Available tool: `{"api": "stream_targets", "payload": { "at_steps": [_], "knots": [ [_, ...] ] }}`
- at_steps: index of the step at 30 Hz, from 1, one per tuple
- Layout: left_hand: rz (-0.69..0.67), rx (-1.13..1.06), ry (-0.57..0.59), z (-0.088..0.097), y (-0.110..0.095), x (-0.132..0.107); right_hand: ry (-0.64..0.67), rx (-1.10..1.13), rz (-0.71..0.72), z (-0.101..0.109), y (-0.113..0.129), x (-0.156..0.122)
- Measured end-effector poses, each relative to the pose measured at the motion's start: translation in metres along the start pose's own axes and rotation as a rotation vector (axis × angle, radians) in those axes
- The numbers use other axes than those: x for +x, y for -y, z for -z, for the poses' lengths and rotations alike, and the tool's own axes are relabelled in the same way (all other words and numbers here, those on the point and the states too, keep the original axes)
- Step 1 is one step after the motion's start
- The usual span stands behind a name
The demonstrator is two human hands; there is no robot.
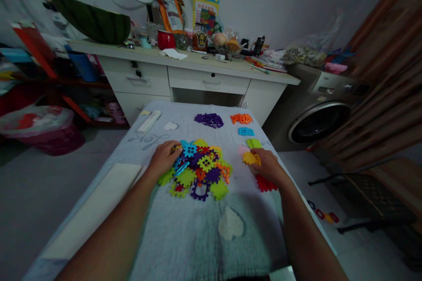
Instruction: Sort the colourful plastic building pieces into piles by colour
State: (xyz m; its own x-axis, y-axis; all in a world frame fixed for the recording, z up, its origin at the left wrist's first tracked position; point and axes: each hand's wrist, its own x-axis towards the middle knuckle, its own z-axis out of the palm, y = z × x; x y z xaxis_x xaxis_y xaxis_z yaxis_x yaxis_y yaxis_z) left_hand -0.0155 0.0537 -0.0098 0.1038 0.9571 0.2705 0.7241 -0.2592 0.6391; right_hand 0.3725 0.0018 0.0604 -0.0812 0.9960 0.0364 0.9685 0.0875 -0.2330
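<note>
Yellow notched piece (248,158): pinched between thumb and fingers of the right hand (268,164), at the right side of the cloth-covered table (184,237); whether it rests on the cloth cannot be told.

Left hand (163,158): fingers bent at the left edge of the mixed pile (212,175), about a yellowish piece largely hidden by them; gripped or merely touched, cannot tell.

Mixed pile: one, mid-table. Flat toothed pieces in green, purple, blue, red, orange and yellow, some with window openings, overlapping, several tilted.

Single-colour groups, five: purple pieces (209,120), heaped at the far side; orange pieces (241,118), far right; blue pieces (246,131), just nearer than the orange; green pieces (253,143), just beyond the right hand; red pieces (265,183), near side, partly behind the right forearm.

Sundries: white box (149,122), far left corner; white board (95,206), along the left edge.

Step in hand, as judged: placing yellow between green and red, with much of the mixed pile unsorted. Next move, as judged, calls for a level piece and a clean release, neighbouring groups undisturbed.
</note>
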Motion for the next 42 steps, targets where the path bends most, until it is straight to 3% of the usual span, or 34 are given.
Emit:
{"api": "stream_targets", "payload": {
  "at_steps": [4,13,19,23,32,42],
  "knots": [
    [-0.008,-0.001,-0.006,-0.001,0.0,0.0,0.049,-0.012,0.013,-0.001,0.0,-0.008],
    [0.007,-0.001,-0.013,-0.001,0.001,0.0,-0.007,-0.024,0.0,-0.006,0.003,-0.006],
    [0.016,0.006,-0.01,-0.001,0.001,0.0,-0.072,0.037,0.098,-0.008,0.012,-0.008],
    [0.015,0.013,-0.009,-0.001,0.001,0.001,-0.042,0.125,0.257,-0.01,0.031,-0.012],
    [0.01,0.014,-0.001,-0.001,0.002,0.001,0.068,0.212,0.492,-0.011,0.099,-0.013],
    [0.011,0.015,0.001,-0.001,0.0,0.001,0.038,0.121,0.424,-0.036,0.13,0.004]
  ]
}}
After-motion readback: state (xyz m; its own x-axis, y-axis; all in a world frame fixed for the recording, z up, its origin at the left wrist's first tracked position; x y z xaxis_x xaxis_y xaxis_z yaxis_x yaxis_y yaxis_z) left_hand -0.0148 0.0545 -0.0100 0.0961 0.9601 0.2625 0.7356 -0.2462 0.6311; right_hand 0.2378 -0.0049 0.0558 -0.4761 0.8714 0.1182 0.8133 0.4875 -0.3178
